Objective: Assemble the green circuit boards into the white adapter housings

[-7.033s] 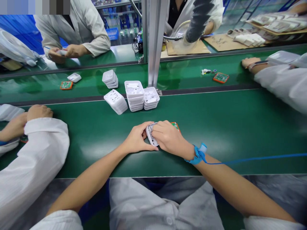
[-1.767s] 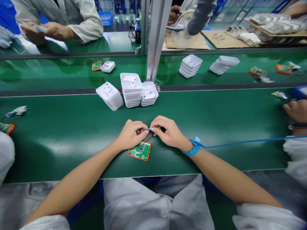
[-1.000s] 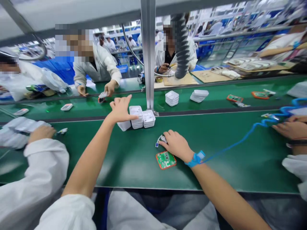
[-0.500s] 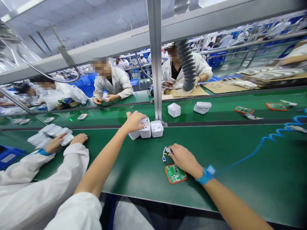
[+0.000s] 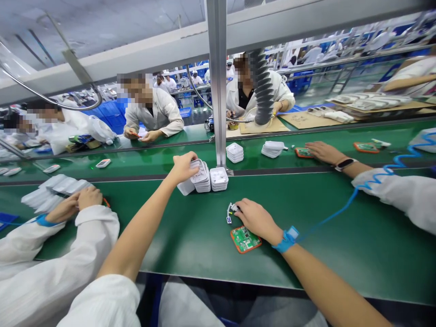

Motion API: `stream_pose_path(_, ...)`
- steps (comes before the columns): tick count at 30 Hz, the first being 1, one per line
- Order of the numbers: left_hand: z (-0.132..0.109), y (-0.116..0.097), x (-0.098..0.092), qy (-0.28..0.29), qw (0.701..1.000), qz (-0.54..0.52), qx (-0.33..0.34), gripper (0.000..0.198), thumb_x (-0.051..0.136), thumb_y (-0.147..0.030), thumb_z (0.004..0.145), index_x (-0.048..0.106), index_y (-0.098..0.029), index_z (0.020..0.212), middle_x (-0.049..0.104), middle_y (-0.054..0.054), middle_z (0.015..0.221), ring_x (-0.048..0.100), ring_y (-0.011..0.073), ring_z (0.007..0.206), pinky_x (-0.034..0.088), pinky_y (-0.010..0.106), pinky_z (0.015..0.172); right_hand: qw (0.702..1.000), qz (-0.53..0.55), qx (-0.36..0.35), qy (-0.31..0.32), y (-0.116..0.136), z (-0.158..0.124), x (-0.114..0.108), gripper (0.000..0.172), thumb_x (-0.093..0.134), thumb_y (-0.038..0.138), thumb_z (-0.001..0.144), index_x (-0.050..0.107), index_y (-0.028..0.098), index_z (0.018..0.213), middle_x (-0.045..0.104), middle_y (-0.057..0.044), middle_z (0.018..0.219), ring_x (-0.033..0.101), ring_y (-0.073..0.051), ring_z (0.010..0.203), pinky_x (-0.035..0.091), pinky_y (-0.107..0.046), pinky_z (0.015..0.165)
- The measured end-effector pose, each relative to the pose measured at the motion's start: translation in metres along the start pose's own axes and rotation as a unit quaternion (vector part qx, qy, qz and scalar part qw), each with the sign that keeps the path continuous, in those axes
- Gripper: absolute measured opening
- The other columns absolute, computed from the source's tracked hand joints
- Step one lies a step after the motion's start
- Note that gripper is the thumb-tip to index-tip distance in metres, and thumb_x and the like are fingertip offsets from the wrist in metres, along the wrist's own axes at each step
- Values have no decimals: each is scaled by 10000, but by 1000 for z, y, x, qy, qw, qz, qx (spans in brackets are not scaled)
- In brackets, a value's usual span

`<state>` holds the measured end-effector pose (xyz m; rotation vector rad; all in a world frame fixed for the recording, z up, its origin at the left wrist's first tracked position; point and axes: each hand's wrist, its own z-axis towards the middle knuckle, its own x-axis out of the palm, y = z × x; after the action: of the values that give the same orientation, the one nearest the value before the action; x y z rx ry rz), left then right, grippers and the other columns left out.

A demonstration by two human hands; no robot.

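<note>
My left hand (image 5: pixel 185 168) grips the topmost white plastic case (image 5: pixel 200 171), which is tilted up over a stack of like cases (image 5: pixel 203 185). A second stack of white cases (image 5: pixel 219 180) stands right beside it. Under my left hand another white case (image 5: pixel 186 187) leans at the stack's left side. My right hand (image 5: pixel 257 221) is closed at the fingertips on a small white connector piece with a short cable (image 5: pixel 229 212), low over the green table. Just below that hand lies a green circuit board (image 5: pixel 245 239) in an orange frame. A blue wrist strap (image 5: pixel 287 239) circles my right wrist.
A co-worker's hand (image 5: pixel 323 152) touches an orange-framed board (image 5: pixel 303 153) on the conveyor at right. At left, another co-worker's hands (image 5: pixel 78 202) work beside white cases (image 5: pixel 51 190). A metal post (image 5: pixel 217 91) rises behind my stacks; a coiled blue cord (image 5: pixel 374 181) hangs at right.
My left hand has lifted and tilted the top case from its stack. A co-worker's arm has come in from the right to a board. My right hand stays at the connector.
</note>
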<state>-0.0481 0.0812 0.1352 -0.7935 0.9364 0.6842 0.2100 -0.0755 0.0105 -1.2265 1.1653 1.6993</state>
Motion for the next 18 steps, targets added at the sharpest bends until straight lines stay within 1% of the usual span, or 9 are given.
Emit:
stream_pose_path(2, 1, 2, -5, -18, 999, -29, -2, 255, 627, -251, 743, 586, -186, 987, 674, 26, 910, 629, 205, 881, 441, 370, 876, 1000, 4, 2, 3, -1, 0, 0, 202, 508, 244, 1012, 669, 143, 1080, 647, -102, 1025, 644, -244, 942, 469, -341, 802)
stream_pose_path(4, -1, 2, -11, -56, 992, -112, -9, 346, 651, -280, 736, 581, -182, 1060, 659, 18, 896, 622, 175, 835, 481, 318, 801, 1000, 16, 4, 2, -2, 0, 0, 203, 498, 232, 1013, 661, 138, 1088, 644, -105, 1025, 641, -251, 937, 474, -352, 800)
stream_pose_path(6, -9, -4, -13, -100, 963, -249, -26, 441, 710, -303, 701, 594, -180, 1109, 644, 7, 876, 615, 151, 775, 502, 288, 737, 999, 50, -8, -14, -2, -1, -1, 194, 488, 215, 1012, 642, 141, 1104, 638, -105, 1043, 632, -246, 930, 480, -360, 803)
stream_pose_path(8, -26, -17, -6, -139, 913, -377, -67, 464, 778, -301, 647, 633, -180, 1070, 635, -4, 839, 610, 135, 715, 511, 272, 680, 990, 120, -51, -46, 1, -2, -3, 164, 472, 191, 1012, 611, 158, 1092, 626, -98, 1059, 616, -222, 915, 486, -353, 812)
stream_pose_path(11, -66, -47, 27, -222, 841, -457, -185, 385, 829, -295, 605, 659, -178, 930, 632, -21, 749, 613, 125, 657, 514, 256, 625, 949, 253, -135, -131, 13, -5, -6, 113, 458, 147, 996, 555, 193, 1030, 600, -75, 1024, 583, -188, 904, 493, -329, 820)
stream_pose_path(12, -81, -58, 42, -258, 809, -477, -225, 378, 838, -302, 601, 650, -181, 906, 620, -33, 709, 612, 121, 639, 519, 256, 625, 933, 285, -145, -167, 19, -6, -6, 108, 462, 136, 986, 542, 202, 1015, 591, -68, 999, 575, -185, 902, 495, -325, 817)
stream_pose_path(13, -96, -69, 57, -276, 781, -497, -259, 380, 842, -311, 612, 638, -184, 907, 614, -41, 690, 611, 116, 630, 523, 254, 631, 919, 307, -142, -202, 23, -6, -6, 108, 470, 128, 976, 535, 208, 1009, 583, -63, 976, 571, -185, 898, 496, -324, 812)
stream_pose_path(16, -130, -95, 95, -256, 720, -556, -328, 454, 865, -313, 607, 611, -191, 963, 583, -68, 644, 593, 96, 596, 508, 233, 622, 905, 321, -82, -267, 32, -4, -2, 74, 525, 151, 964, 546, 209, 1005, 580, -54, 950, 575, -172, 830, 505, -314, 769)
stream_pose_path(18, -142, -106, 110, -219, 705, -585, -335, 500, 876, -314, 602, 610, -194, 1008, 571, -76, 638, 585, 89, 597, 504, 226, 636, 907, 309, -33, -284, 32, -2, 2, 37, 567, 190, 962, 569, 204, 995, 589, -57, 959, 579, -160, 779, 515, -309, 742)
